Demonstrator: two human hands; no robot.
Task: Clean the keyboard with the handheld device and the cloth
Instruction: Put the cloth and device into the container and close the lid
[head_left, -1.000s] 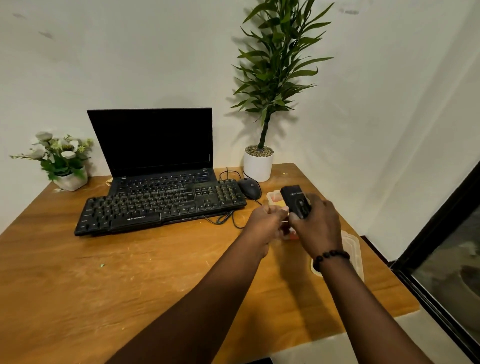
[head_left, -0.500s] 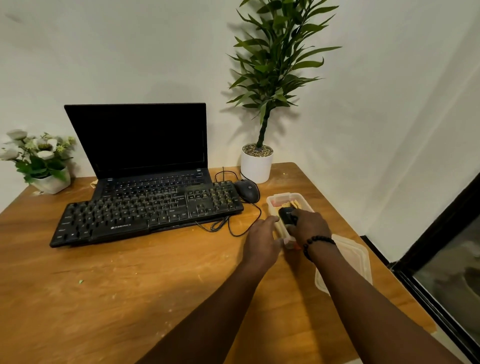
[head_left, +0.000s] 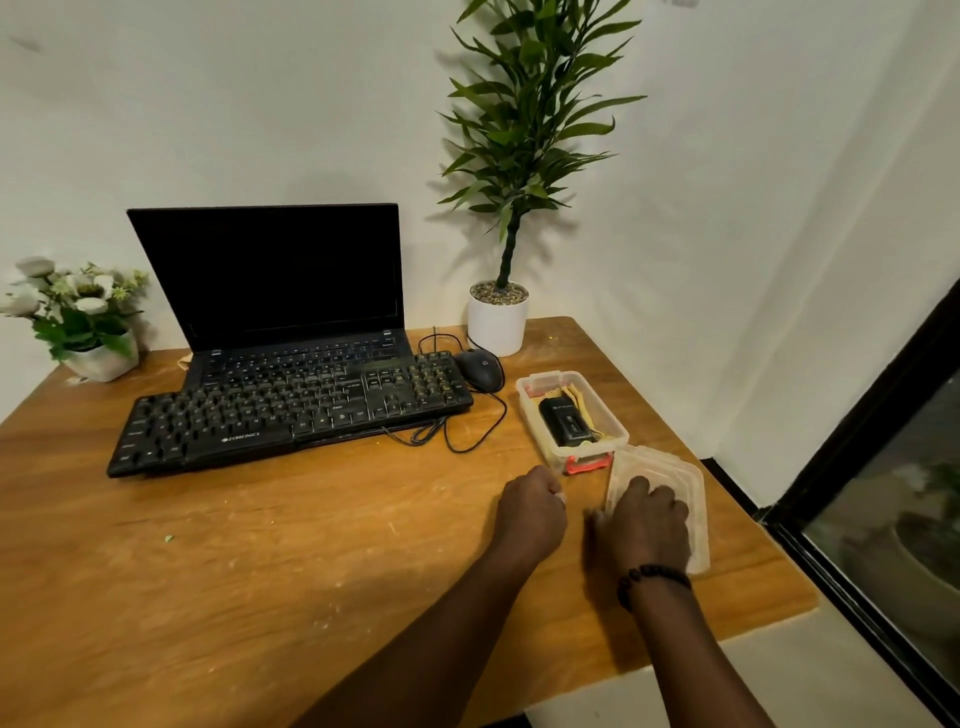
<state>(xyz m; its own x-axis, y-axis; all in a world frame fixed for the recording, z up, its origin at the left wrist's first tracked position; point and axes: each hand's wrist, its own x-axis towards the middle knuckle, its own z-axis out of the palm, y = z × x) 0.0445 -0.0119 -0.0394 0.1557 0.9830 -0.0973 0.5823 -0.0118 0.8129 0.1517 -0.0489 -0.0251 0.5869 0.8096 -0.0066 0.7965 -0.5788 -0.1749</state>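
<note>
The right hand (head_left: 644, 525) lies fingers-down on the clear plastic lid (head_left: 675, 478) on the wooden worktop (head_left: 260, 545). The left hand (head_left: 530, 512) is curled into a loose fist holding nothing visible. The black handheld device (head_left: 563, 421) sits on a yellow cloth (head_left: 582, 402) in the clear plastic box (head_left: 613, 431), right of the black keyboard (head_left: 285, 410).

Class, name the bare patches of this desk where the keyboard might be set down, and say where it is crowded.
Bare wood lies in front of the keyboard, left of the left hand. Crowded: the right side, with container, lid, mouse and cables.
</note>
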